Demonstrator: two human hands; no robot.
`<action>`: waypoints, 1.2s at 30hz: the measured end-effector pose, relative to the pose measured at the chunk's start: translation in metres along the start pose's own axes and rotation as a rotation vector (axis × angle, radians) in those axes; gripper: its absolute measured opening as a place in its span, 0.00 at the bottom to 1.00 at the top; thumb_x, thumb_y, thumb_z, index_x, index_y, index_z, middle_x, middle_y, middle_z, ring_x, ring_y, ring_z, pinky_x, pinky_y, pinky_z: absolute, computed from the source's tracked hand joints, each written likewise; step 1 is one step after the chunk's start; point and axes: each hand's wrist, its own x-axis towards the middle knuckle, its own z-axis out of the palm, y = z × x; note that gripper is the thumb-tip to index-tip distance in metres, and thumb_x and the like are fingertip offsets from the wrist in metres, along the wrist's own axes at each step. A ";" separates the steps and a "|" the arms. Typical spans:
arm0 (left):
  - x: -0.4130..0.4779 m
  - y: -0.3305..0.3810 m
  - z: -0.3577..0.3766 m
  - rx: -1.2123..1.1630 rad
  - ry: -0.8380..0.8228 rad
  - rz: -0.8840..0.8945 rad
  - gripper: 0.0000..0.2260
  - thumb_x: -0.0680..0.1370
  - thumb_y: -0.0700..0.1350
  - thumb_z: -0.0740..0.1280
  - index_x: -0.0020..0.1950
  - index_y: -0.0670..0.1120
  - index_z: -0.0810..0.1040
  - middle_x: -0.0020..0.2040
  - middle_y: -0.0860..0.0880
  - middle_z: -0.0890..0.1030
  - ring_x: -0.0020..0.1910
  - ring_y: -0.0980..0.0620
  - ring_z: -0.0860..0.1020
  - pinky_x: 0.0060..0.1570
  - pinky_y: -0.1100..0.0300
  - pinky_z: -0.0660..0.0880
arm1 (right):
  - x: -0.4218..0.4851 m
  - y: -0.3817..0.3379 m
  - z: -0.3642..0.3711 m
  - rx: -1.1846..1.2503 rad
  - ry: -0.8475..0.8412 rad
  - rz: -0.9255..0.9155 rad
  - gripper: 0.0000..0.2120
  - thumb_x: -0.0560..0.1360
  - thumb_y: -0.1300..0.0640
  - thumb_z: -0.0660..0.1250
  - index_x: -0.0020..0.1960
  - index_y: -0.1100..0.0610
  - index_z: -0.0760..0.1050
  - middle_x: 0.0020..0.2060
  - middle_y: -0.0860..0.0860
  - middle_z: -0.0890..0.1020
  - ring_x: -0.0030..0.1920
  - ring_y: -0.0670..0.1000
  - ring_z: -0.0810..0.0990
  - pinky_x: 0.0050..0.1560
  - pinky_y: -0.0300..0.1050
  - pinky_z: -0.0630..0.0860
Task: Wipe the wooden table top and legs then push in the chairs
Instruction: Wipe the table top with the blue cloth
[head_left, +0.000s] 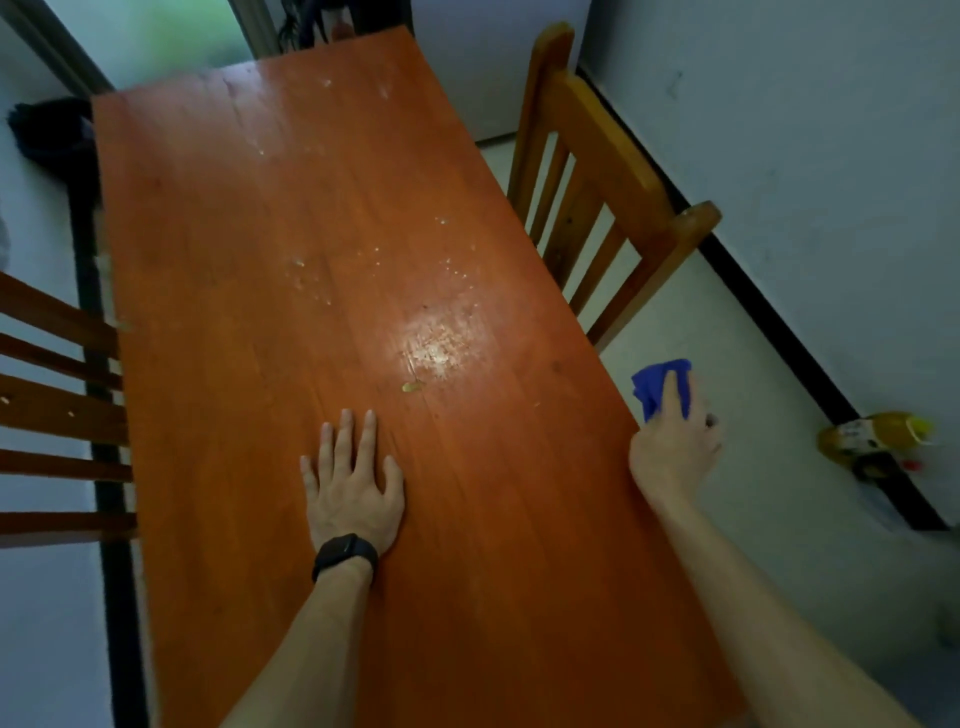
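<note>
A long reddish wooden table top (249, 249) fills the middle of the view, speckled with pale crumbs and smears around its centre. My left hand (353, 483) lies flat on the near part of the top, fingers spread, a black watch on the wrist. My right hand (675, 447) is just off the table's right edge, holding a blue cloth (655, 383) against that edge. One wooden chair (597, 171) stands at the right side, pulled back from the table. Another chair (57, 410) shows its slatted back at the left edge.
A yellow bottle (878, 436) lies on the floor by the right wall's dark skirting. A dark bag (52, 130) sits on the floor at the far left. A pale floor strip runs between the table and the right wall.
</note>
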 end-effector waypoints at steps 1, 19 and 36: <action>0.002 0.000 -0.001 -0.001 0.001 0.000 0.29 0.79 0.62 0.43 0.80 0.59 0.44 0.80 0.55 0.44 0.79 0.52 0.41 0.77 0.45 0.41 | -0.013 -0.008 0.005 0.018 0.033 -0.090 0.31 0.79 0.60 0.58 0.79 0.49 0.54 0.79 0.50 0.52 0.70 0.61 0.60 0.69 0.55 0.62; 0.000 -0.001 0.002 -0.008 0.035 0.006 0.29 0.79 0.62 0.46 0.80 0.58 0.49 0.81 0.52 0.51 0.80 0.51 0.47 0.77 0.46 0.43 | -0.071 -0.008 0.019 0.026 0.036 -0.406 0.28 0.77 0.59 0.60 0.76 0.51 0.63 0.77 0.50 0.62 0.61 0.58 0.69 0.58 0.51 0.69; -0.002 -0.001 0.002 -0.025 0.012 0.031 0.27 0.82 0.59 0.50 0.80 0.57 0.49 0.81 0.52 0.49 0.80 0.50 0.45 0.77 0.45 0.43 | -0.143 0.026 0.040 -0.068 -0.012 -0.813 0.31 0.72 0.59 0.62 0.75 0.49 0.66 0.76 0.49 0.64 0.58 0.60 0.72 0.56 0.54 0.73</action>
